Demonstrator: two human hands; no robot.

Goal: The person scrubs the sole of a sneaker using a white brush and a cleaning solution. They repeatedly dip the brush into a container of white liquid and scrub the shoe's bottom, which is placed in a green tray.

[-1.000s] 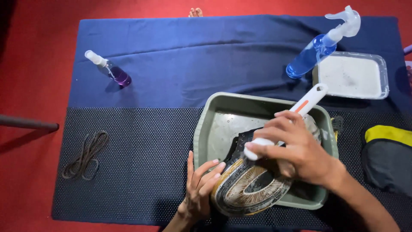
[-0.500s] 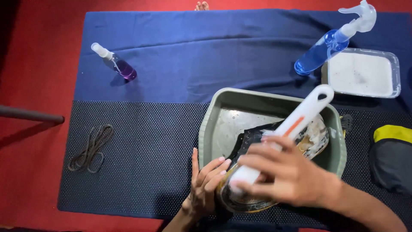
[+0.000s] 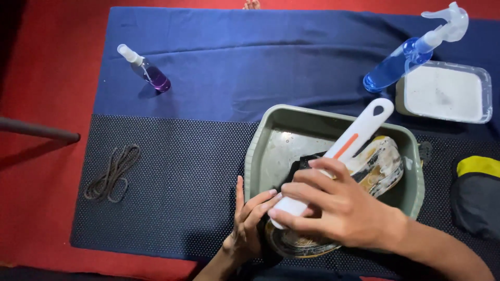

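Scrubbing step: right hand (image 3: 338, 211) clamped on brush (image 3: 344, 151), left hand (image 3: 249, 221) with fingers spread steadying shoe (image 3: 364, 171) in basin (image 3: 260, 151); next needs firm strokes along the sole.

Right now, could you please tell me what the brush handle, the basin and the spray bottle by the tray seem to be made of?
Brush handle: smooth white plastic with an orange strip, glossy.
Basin: grey-green moulded plastic, by its rounded rim; wet sheen inside.
Spray bottle: clear plastic, blue liquid showing through, translucent trigger head.
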